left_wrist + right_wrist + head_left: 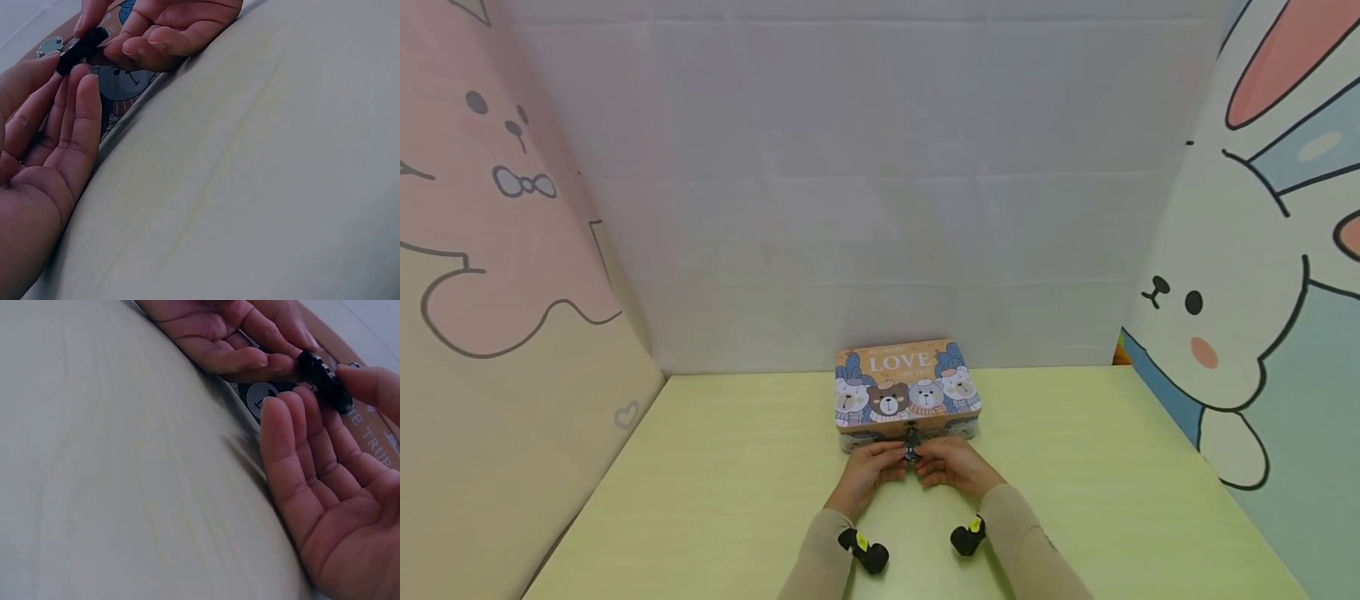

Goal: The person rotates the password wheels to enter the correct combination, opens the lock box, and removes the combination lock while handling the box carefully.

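A small black combination padlock [912, 451] hangs at the front clasp of a tin box [917, 385] with bears and the word LOVE on its lid. My left hand [867, 473] pinches the padlock from the left, thumb and fingertips at one end. From the right, my right hand [957, 467] pinches its other end. The right wrist view shows number dials along the side of the padlock [324, 381]. In the left wrist view a metal clasp [51, 45] shows just behind it. The lid is down on the box.
The box stands on a pale yellow-green table [737, 483], close to a white back wall [880, 200]. Panels with a pink cartoon figure [497, 167] and a white rabbit [1232, 333] flank the table. Black devices [867, 552] are worn at both wrists.
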A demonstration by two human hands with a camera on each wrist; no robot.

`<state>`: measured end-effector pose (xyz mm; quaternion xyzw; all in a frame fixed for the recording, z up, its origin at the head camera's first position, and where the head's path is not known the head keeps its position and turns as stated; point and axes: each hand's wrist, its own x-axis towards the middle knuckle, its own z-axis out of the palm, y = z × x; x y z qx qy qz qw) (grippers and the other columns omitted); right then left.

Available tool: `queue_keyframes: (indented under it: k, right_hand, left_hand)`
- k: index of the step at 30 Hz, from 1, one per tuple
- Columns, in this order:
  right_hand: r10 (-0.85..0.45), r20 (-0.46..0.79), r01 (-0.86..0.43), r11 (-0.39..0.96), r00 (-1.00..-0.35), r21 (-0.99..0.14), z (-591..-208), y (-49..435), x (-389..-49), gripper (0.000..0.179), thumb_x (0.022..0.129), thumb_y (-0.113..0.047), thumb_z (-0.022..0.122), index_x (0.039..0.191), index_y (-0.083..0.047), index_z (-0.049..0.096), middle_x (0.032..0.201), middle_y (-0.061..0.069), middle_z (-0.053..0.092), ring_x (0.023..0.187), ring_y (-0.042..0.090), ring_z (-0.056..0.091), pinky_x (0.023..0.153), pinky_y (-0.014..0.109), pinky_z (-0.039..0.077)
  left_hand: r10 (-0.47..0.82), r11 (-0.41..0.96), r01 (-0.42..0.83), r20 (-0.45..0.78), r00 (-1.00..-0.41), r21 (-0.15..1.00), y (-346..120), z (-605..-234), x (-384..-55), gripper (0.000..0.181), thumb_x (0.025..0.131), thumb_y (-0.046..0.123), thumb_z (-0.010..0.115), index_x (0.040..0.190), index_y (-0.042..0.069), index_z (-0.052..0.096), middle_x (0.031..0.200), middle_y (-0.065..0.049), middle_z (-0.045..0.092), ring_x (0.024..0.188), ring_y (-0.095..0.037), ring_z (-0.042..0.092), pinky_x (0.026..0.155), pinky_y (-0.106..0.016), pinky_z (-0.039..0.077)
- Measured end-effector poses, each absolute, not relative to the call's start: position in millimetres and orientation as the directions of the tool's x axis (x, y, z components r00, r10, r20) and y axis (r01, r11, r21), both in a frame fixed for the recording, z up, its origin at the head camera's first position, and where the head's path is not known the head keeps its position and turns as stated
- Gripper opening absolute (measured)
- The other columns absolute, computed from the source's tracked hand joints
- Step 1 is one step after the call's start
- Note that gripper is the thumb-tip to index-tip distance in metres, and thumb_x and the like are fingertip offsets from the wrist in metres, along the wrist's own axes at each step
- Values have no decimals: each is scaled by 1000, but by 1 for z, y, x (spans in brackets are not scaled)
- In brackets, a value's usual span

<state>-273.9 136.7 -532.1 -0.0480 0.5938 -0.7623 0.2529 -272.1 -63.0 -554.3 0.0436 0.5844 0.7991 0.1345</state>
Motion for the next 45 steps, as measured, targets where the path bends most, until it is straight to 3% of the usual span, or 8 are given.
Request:
queue_keyframes:
  k: [26, 45]
  right_hand:
    - [-414, -256, 301, -46, -873, -952, -529, 131, -277, 19, 100, -11, 53, 97, 3, 65, 81, 8, 62, 69, 14, 64, 66, 30, 61]
    - [-413, -238, 262, 0, -879, -965, -529, 130, -276, 22, 101, -14, 51, 92, 1, 65, 78, 7, 61, 68, 14, 63, 66, 30, 61]
  left_hand:
    - [266, -299, -170, -90, -960, 939, -62, -553, -273, 29, 96, -4, 61, 120, -20, 60, 90, -5, 72, 77, -13, 68, 73, -28, 61]
    - [267, -286, -171, -93, -959, 943, -63, -553, -273, 30, 96, -1, 62, 121, -18, 61, 90, -5, 71, 77, -13, 68, 72, -28, 61]
